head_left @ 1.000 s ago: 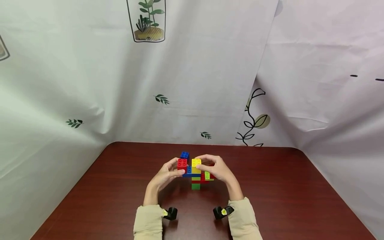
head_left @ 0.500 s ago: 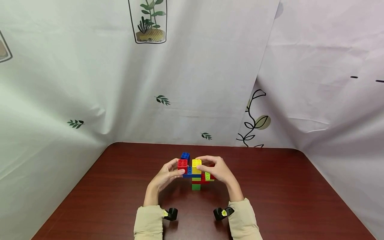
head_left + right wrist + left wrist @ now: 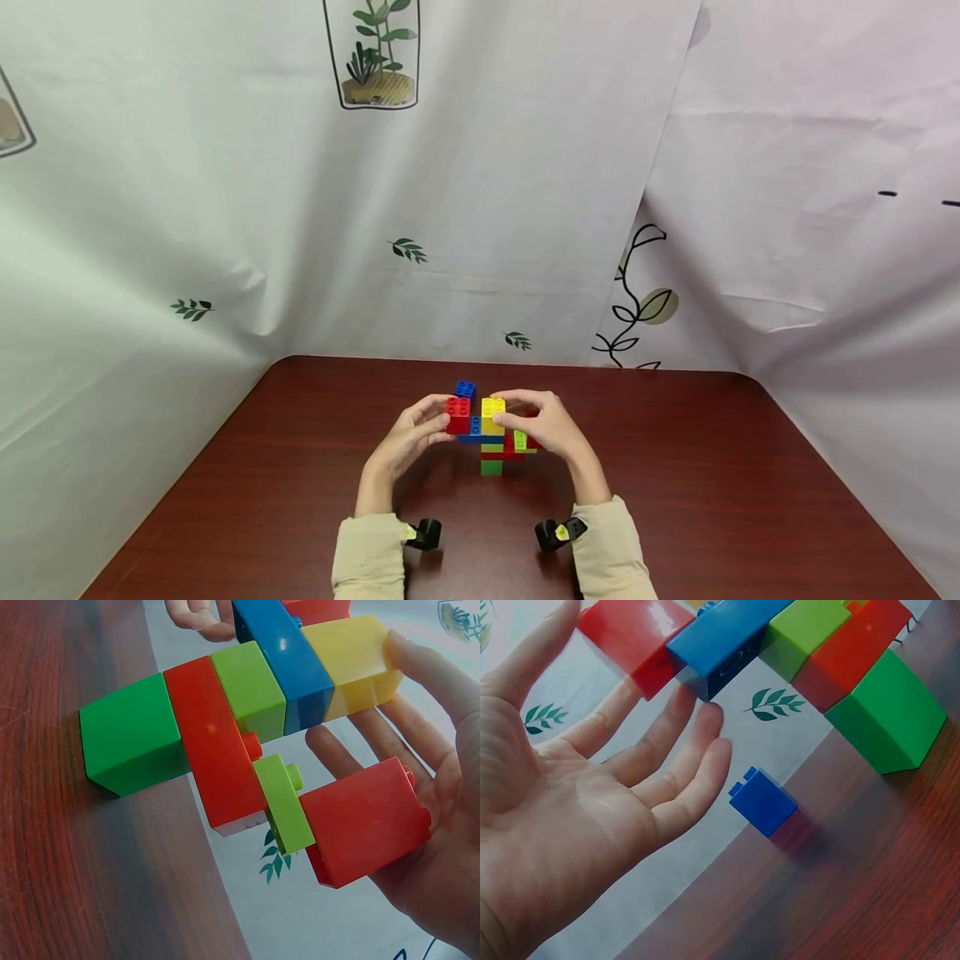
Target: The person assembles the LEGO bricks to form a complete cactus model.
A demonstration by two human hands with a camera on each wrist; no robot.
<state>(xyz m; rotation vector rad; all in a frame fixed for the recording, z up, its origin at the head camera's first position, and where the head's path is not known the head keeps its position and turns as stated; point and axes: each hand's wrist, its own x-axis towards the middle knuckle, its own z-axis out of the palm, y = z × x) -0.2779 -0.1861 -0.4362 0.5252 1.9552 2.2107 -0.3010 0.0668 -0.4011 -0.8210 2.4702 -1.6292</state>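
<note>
A stack of toy building bricks stands upright between both hands, with a green brick (image 3: 491, 468) at its base. Above it come a long red brick (image 3: 214, 742), a lime brick (image 3: 251, 682) and a long blue brick (image 3: 289, 660). On the blue brick's ends sit a red brick (image 3: 458, 415) and a yellow brick (image 3: 492, 414). My right hand (image 3: 551, 423) pinches the yellow brick between thumb and fingers. My left hand (image 3: 408, 435) is beside the upper red brick, thumb at its edge, fingers loosely extended behind and below.
A separate blue brick (image 3: 763, 802) rests on the dark red table (image 3: 300, 467) behind the stack. On the stack's right arm, a thin lime brick (image 3: 285, 802) bears another red brick (image 3: 367, 821), near my right palm. A printed white cloth (image 3: 480, 208) hangs behind the table.
My left thumb has drawn back leftward from the front of the upper red brick to its edge. The right hand keeps its pinch on the yellow brick; the stack looks unchanged.
</note>
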